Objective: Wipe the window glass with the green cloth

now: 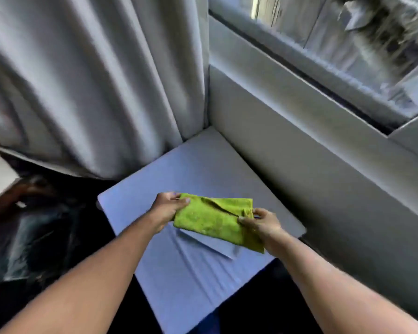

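Both hands were on the green cloth (pixel 215 222), held folded above a pale blue padded seat (pixel 193 169). The left hand (pixel 168 207) pinched the cloth's left end, thumb on top, fingers curled beneath. The right hand (pixel 260 224) gripped the right end the same way. The cloth hung clear of the seat, well short of the window glass (pixel 348 37), far right. A grey curtain (pixel 82 80) draped on the far left. Heavy blur smeared the glass.
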